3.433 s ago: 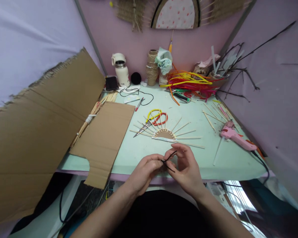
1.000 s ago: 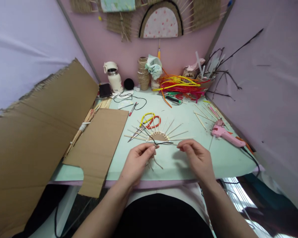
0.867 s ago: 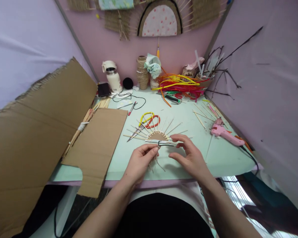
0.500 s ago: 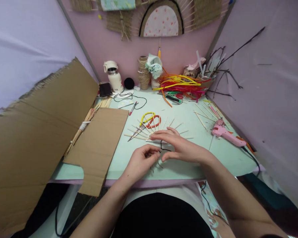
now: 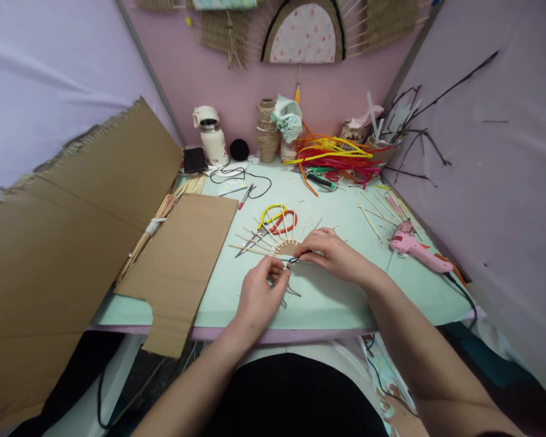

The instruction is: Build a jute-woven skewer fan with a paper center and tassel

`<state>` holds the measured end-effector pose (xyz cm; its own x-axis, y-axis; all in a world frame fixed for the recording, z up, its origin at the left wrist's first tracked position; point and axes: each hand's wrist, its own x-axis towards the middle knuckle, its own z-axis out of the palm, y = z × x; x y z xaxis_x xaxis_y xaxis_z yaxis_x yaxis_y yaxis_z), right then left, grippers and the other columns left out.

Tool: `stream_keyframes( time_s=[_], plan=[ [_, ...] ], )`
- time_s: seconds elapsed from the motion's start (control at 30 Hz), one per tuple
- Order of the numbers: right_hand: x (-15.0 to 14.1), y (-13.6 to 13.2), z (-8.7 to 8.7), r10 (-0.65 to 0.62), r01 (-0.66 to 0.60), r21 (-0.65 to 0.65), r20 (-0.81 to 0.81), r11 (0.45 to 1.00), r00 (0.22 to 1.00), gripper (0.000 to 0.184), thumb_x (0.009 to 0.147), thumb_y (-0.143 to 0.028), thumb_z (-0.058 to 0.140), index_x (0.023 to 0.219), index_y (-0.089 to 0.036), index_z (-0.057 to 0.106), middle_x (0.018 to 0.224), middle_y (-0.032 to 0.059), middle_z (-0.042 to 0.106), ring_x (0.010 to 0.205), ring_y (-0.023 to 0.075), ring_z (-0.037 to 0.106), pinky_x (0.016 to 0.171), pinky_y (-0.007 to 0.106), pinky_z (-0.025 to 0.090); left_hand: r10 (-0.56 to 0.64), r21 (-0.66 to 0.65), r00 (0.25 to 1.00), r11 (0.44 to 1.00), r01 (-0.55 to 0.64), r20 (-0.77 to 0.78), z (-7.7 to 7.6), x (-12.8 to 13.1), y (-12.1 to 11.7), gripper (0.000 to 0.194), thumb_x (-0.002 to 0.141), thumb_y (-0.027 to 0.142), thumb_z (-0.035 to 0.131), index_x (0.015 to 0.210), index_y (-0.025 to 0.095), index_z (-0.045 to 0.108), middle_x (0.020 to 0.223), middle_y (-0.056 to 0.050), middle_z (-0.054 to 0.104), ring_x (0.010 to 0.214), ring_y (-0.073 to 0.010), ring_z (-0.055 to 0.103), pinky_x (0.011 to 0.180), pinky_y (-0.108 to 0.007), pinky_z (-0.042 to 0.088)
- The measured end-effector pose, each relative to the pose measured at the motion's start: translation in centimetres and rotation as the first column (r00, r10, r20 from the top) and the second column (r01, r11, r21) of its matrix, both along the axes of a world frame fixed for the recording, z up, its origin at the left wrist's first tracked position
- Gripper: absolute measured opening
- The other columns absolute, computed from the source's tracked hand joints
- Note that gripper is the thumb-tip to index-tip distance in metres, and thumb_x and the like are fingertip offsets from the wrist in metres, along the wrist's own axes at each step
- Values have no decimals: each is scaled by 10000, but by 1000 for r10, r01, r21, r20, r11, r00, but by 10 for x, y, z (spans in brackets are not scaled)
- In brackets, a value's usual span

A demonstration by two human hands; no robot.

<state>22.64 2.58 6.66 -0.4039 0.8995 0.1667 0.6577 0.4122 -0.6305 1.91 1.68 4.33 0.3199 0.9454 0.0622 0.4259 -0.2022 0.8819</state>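
My left hand is closed, thumb and fingers pinching the top of a small twine tassel whose strands hang below the fingertips. A thin black cord loops at the tassel's top. My right hand pinches this cord, fingertips close to the left ones. Just beyond lies a half-round cardboard piece with thin sticks fanning out from its curved edge; my right hand hides its right part. Scissors with one yellow and one red handle lie partly under the sticks.
Cardboard sheets and a tied stick bundle are on the left. A pink glue gun lies right, near loose sticks. At the back are a white bottle, a twine spool, coloured pipe cleaners and a loose black cord.
My hands have moved from between themselves and the table edge to over the cardboard piece's near side. The right hand let go, reached across open, and now pinches the black cord beside the left.
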Motion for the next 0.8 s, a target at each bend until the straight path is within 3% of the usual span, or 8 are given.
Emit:
stream_keyframes(
  time_s=[0.13, 0.2, 0.5, 0.8],
  plan=[
    [-5, 6, -10, -51, 46, 59, 80, 997, 995, 176, 949, -223, 540, 915, -232, 712, 874, 38, 738, 948, 221, 577, 950, 433, 262, 28, 253, 981, 967, 22, -191, -8, 1, -4, 44, 882, 207, 558, 915, 212, 588, 799, -9, 683, 777, -188, 630, 796, -340, 426],
    [-8, 7, -13, -73, 61, 97, 130, 993, 989, 179, 949, -200, 544, 917, -239, 715, 866, 31, 734, 947, 215, 570, 950, 430, 245, 31, 316, 970, 948, 48, -239, -11, 2, -5, 60, 894, 204, 550, 937, 206, 592, 777, -8, 670, 768, -194, 615, 795, -350, 416],
    [-15, 7, -16, -132, 88, 181, 247, 979, 960, 154, 937, -185, 589, 909, -239, 731, 886, 37, 698, 961, 213, 527, 917, 403, 245, 15, 352, 919, 926, 136, -394, -13, 6, -6, 99, 921, 194, 528, 975, 183, 611, 780, -23, 669, 787, -217, 607, 755, -355, 390],
    [-16, 9, -23, -214, 146, 231, 307, 962, 927, 157, 934, -182, 584, 915, -242, 728, 957, 40, 719, 1006, 233, 538, 900, 421, 255, 24, 353, 897, 924, 149, -441, -15, 6, -6, 94, 914, 191, 541, 981, 184, 607, 804, -36, 682, 809, -231, 619, 750, -360, 389]
  ],
)
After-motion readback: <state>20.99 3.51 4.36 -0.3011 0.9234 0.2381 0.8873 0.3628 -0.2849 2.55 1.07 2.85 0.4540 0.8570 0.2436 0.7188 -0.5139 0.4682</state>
